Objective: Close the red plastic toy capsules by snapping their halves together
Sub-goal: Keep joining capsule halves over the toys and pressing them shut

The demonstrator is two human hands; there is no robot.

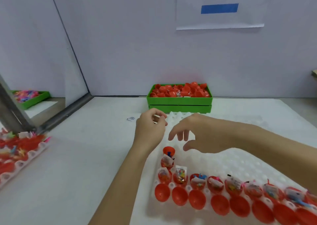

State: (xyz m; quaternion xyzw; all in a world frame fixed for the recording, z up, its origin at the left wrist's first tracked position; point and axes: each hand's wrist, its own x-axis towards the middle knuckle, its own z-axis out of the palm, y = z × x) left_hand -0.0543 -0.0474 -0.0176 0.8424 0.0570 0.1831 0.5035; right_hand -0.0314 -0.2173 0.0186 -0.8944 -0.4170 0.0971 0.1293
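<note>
Capsule halves point(197, 199) stand in a white tray point(240, 164) at 5 o'clock, long axes upright, mouths up; the nearest row shows about seven. Left hand point(151, 128) hovers, fingers curled, holding nothing visible. Right hand point(193, 135) hovers, fingers loose.

A white paper sheet point(220, 6) hung on the wall above the tabletop's far edge and bore two large black characters, cut off at the top, seemingly "合模", over a plain blue bar. A small white tag point(131, 118) lay on the tabletop, its print too small to read.
</note>
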